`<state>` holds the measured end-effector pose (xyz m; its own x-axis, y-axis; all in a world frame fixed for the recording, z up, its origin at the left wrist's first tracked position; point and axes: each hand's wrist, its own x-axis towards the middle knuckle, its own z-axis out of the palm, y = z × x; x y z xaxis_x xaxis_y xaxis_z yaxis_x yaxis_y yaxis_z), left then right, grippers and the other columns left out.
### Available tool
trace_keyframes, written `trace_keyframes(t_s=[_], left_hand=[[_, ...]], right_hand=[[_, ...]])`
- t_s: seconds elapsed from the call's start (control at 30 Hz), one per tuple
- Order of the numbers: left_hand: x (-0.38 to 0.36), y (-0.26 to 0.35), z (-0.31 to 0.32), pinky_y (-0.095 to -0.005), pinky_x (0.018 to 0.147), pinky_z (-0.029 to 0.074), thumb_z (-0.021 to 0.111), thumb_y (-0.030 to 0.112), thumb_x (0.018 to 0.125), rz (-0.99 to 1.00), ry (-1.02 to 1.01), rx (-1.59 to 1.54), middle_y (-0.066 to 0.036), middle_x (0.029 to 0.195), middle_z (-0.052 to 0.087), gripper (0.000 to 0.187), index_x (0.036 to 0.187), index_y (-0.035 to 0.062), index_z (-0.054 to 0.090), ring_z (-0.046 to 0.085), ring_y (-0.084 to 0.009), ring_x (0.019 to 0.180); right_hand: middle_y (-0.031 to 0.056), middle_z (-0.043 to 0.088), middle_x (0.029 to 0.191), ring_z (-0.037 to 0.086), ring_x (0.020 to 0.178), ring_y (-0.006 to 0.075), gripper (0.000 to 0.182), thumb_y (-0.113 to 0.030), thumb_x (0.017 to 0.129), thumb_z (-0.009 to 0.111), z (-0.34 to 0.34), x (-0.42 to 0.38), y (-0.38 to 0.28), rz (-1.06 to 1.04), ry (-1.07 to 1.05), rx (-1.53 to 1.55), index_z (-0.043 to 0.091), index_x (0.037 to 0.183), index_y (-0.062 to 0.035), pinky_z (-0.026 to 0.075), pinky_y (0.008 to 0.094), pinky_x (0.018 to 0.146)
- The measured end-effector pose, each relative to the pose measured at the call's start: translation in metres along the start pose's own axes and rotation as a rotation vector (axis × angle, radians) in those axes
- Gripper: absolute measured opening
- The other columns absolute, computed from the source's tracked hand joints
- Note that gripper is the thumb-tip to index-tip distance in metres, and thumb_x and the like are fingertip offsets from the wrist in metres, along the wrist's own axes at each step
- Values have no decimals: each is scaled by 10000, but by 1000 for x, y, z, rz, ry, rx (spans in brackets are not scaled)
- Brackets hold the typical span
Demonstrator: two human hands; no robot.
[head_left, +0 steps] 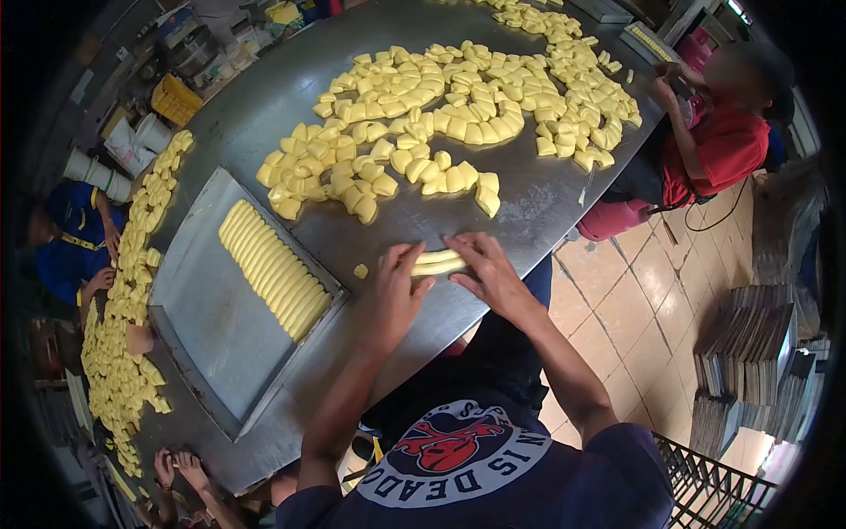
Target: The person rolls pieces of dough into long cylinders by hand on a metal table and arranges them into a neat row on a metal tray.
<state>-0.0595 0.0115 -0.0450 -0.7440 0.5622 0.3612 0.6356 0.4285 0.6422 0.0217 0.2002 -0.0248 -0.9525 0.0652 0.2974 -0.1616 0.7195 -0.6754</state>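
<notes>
Two yellow dough strips [438, 263] lie side by side on the metal table. My left hand [401, 286] holds their left ends between thumb and fingers. The right ends are in the fingers of my right hand [489, 275]. A small dough scrap [360, 271] lies just left of my left hand. Further left, a metal tray [198, 300] holds a row of several dough strips [273, 269] packed side by side. Beyond my hands, many cut dough pieces [379, 97] are spread in loose heaps.
More dough pieces [115, 370] lie along the table's left side. A worker in blue [66, 251], a worker in red [723, 163] and another person's hands [181, 467] are around the metal table [529, 198]. Stacked trays [749, 353] stand on the right floor.
</notes>
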Motion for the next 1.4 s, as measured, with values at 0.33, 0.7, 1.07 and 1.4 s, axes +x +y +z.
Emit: trace_keyframes(t_s=[0.33,0.7,1.07,1.4], left_hand=[[6,-20,-10,-369,735,557,797,44,841,-60,-114,-71,-125,1106,644,365,1197,31,717,670,-265,844],[0,16,-12,-439,1174,386,694,84,938,-27,-202,416,-177,1520,460,588,1496,116,511,440,-371,1425],[-11,35,16,-725,1192,82,643,402,986,95,-218,212,-155,1680,244,632,1546,171,465,182,-432,1550],[-21,36,-18,-367,1049,509,644,35,980,-261,-19,-508,-133,1246,687,251,1227,2,676,658,-264,1181]], right_hand=[[151,651,1097,632,997,327,370,-76,862,749,-10,6,16,-76,-76,-105,697,1221,-5,538,421,887],[178,645,1149,650,1025,384,376,-64,877,733,-24,6,21,-34,-114,93,690,1248,-21,545,444,900],[188,579,1075,602,984,403,382,-168,897,762,-10,46,74,78,290,-328,624,1226,-33,497,453,889],[235,672,1002,661,954,411,264,-122,990,594,-59,4,54,361,-74,9,697,1210,-18,512,470,839]])
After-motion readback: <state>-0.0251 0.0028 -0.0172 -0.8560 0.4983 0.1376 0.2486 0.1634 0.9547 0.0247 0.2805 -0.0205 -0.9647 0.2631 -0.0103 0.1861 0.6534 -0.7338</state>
